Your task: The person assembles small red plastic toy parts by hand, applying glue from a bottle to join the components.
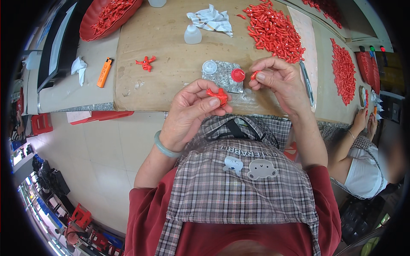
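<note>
Between the thumb and fingers of my left hand [192, 109] is a small red plastic figure [220, 97], held above the table's front edge. To its right, my right hand [279, 83] pinches a small red plastic piece [255, 75], mostly covered by the fingertips. Just beyond my hands lies a grey speckled slab [223, 79]. On it sit a white round cap [209, 67] and a red round cap [238, 75]. Another red figure [146, 63] with spread limbs rests on the brown board to the left.
A heap of small red parts [275, 32] covers the far right, beside a grey pen-like tool [306, 81]. A white squeeze bottle [192, 34] stands near a crumpled cloth [211, 20]. At left are an orange cutter [104, 72] and a red bowl [109, 19]. A co-worker [361, 158] sits at right.
</note>
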Demonstrator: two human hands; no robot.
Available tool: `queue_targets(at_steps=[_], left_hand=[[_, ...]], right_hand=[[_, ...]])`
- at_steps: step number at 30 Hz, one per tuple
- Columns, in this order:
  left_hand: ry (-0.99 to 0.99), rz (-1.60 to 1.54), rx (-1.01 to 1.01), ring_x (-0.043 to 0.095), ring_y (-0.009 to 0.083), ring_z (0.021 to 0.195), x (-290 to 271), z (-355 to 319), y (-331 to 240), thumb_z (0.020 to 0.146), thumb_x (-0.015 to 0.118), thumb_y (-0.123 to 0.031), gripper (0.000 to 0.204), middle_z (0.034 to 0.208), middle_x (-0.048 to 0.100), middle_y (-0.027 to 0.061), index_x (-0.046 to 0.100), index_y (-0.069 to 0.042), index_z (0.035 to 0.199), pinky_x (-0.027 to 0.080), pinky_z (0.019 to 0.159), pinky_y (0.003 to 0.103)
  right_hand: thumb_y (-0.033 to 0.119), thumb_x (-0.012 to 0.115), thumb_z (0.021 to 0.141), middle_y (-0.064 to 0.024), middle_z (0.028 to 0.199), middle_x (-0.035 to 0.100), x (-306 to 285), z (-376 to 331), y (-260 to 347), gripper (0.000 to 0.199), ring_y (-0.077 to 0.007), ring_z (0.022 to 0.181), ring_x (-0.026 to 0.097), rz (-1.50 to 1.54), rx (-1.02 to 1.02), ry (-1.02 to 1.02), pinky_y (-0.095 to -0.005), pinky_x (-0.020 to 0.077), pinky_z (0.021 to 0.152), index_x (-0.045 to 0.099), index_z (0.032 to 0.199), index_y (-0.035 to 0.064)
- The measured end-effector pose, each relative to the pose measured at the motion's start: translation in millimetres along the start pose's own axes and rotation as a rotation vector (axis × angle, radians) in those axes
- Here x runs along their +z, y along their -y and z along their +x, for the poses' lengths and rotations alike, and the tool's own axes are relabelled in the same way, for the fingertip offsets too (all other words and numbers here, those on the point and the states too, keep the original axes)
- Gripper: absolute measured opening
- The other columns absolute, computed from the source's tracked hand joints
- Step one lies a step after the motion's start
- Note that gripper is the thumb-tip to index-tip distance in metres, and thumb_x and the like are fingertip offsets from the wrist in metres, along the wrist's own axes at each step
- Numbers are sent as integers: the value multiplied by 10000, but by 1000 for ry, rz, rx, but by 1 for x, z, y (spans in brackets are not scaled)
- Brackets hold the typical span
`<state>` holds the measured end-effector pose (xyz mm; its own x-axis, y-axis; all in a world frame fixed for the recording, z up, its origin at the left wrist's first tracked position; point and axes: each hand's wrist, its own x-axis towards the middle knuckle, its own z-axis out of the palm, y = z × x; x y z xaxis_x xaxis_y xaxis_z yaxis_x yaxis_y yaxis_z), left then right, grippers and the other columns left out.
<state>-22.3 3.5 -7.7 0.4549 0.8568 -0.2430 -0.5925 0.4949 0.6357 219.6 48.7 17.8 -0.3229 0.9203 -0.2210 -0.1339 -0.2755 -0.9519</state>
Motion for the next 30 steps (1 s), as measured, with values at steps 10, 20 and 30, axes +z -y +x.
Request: queue_targets(at_steps=[10,20,30], left_hand=[[31,117,-7,653,142,781,14,0,-1,926,585,-46,210,1036,672,161,569,-5,1131,541,711,242],[-4,168,21,625,110,758,14,-2,3,900,597,-22,227,990,676,114,589,11,1124,517,692,231],[-53,172,-23,585,57,654,14,-2,5,872,679,-53,191,890,684,81,604,-14,1043,475,575,163]], right_hand=[[-9,619,889,-112,907,668,18,-21,-1,132,-174,811,678,120,56,55,-270,553,728,603,1019,-25],[-52,639,872,-107,983,670,32,-25,-12,117,-134,905,658,9,-150,12,-256,542,846,634,988,-40],[-85,630,854,-168,1008,647,42,-28,-19,116,-198,967,637,-198,-321,-9,-306,530,845,617,957,-34]])
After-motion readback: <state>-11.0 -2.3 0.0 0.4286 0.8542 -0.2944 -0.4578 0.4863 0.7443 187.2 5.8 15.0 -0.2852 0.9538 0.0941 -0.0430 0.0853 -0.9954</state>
